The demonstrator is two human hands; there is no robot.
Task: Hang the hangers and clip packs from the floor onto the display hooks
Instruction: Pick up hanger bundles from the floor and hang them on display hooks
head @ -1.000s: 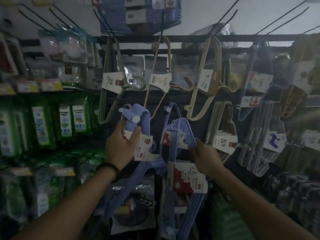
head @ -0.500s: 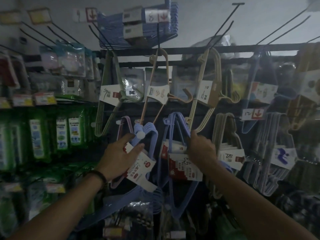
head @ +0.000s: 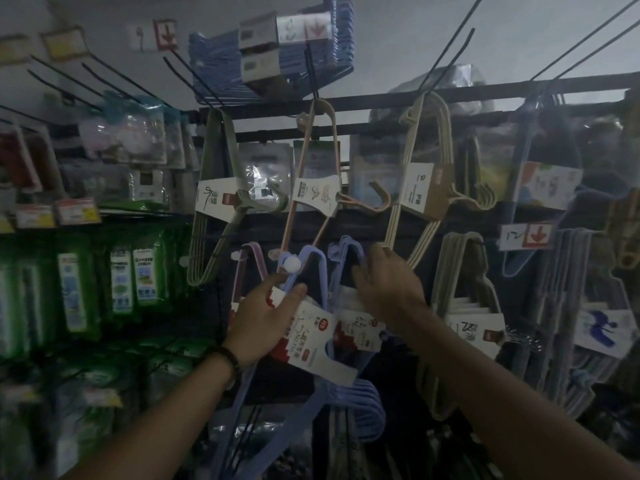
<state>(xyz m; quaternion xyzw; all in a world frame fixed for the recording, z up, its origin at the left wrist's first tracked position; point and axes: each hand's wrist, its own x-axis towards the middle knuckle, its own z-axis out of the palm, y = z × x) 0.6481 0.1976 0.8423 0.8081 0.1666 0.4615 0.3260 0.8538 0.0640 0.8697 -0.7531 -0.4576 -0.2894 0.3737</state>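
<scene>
My left hand (head: 263, 317) holds a bundle of blue hangers (head: 311, 271) by its red-and-white label card, thumb across the card, just below a hook's white tip (head: 290, 265). My right hand (head: 384, 285) grips a second blue hanger bundle (head: 346, 251) near its top, fingers curled round the wires; this bundle's label (head: 356, 327) hangs under my wrist. Both bundles are up at the lower row of display hooks. A pink hanger bundle (head: 247, 258) hangs just left of them.
Olive (head: 214, 202), peach (head: 322, 150) and cream hanger packs (head: 429, 174) hang on the upper bar. Grey hanger packs (head: 464, 292) hang to the right. Bare black hooks (head: 446, 53) jut out overhead. Green packets (head: 121, 275) fill the left shelves. Clip packs (head: 135, 133) hang upper left.
Both hands have lifted their blue hanger bundles higher, up to the lower hooks. My left thumb has opened across the label card, and my right hand has moved up to its bundle's top.
</scene>
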